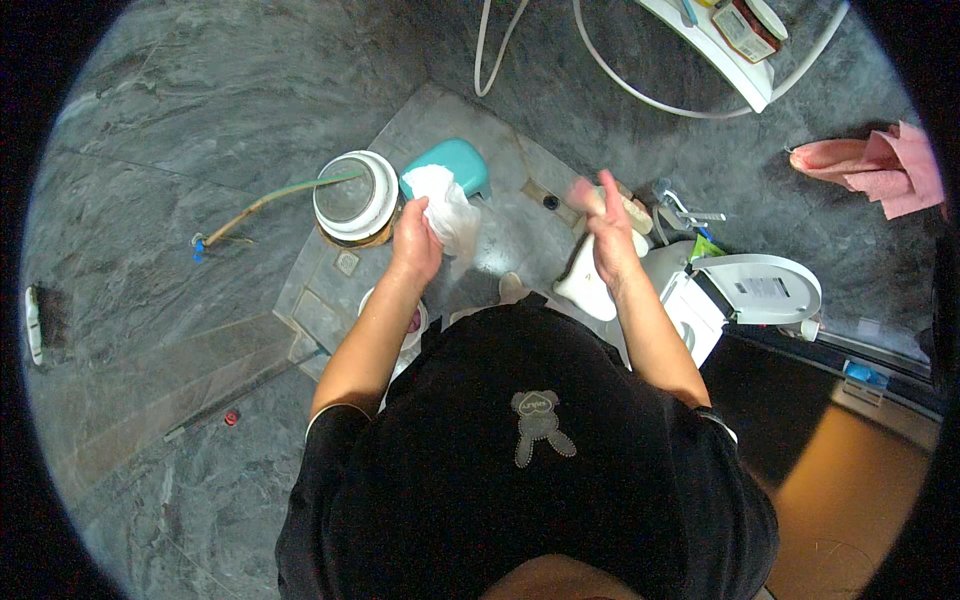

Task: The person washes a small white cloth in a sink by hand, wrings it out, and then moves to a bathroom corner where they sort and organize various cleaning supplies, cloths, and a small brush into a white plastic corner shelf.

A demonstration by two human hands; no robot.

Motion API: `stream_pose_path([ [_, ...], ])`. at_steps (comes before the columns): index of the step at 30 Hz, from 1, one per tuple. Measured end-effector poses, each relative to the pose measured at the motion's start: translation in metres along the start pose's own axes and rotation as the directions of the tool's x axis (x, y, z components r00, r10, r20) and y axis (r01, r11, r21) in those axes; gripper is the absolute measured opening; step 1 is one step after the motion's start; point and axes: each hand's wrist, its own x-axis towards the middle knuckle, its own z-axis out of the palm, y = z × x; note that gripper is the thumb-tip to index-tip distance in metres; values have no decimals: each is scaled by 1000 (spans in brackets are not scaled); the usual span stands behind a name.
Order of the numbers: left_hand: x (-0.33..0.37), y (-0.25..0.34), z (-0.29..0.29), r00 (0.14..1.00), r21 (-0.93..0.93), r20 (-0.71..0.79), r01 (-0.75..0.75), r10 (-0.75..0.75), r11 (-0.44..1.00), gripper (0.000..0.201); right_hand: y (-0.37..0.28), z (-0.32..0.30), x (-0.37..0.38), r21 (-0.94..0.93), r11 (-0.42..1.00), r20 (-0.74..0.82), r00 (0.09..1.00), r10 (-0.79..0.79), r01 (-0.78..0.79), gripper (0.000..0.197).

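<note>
My left hand (415, 238) is closed on a limp, crumpled white piece of thin plastic or cloth (455, 220); I cannot tell which. It hangs beside a teal rounded container (462, 160), partly covering it. My right hand (612, 235) is raised with its fingers apart, some smeared by motion, and nothing shows in it. Below that hand is a white, rounded object with ear-like corners (588, 285), partly hidden by the hand and wrist.
At left stands a white round appliance (350, 200) with a greenish hose (270, 207) running to the wall. To the right is a toilet with its lid (765, 290) raised. A white shelf (735, 75) and pink cloth (900, 175) are at the upper right.
</note>
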Motion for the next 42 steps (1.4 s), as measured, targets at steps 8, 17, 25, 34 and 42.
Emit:
stream_pose_path([
  [8, 7, -9, -9, 1000, -52, -29, -3, 1, 999, 39, 15, -21, 4, -44, 968, 73, 965, 251, -249, 69],
  [17, -6, -2, 8, 999, -3, -32, 31, -31, 1000, 41, -10, 10, 2, -87, 991, 295, 953, -72, 102, 52],
  [25, -16, 1, 7, 994, 63, -92, 71, -65, 995, 44, 19, 0, 3, -131, 990, 156, 986, 64, -44, 63],
  [34, -27, 9, -11, 991, 70, 77, 102, -108, 992, 48, 24, 35, -12, -53, 988, 183, 972, 149, -142, 42],
  [42, -37, 16, -24, 994, 48, 37, 99, -100, 994, 47, 5, 73, -20, 16, 996, 184, 979, 86, -90, 41],
])
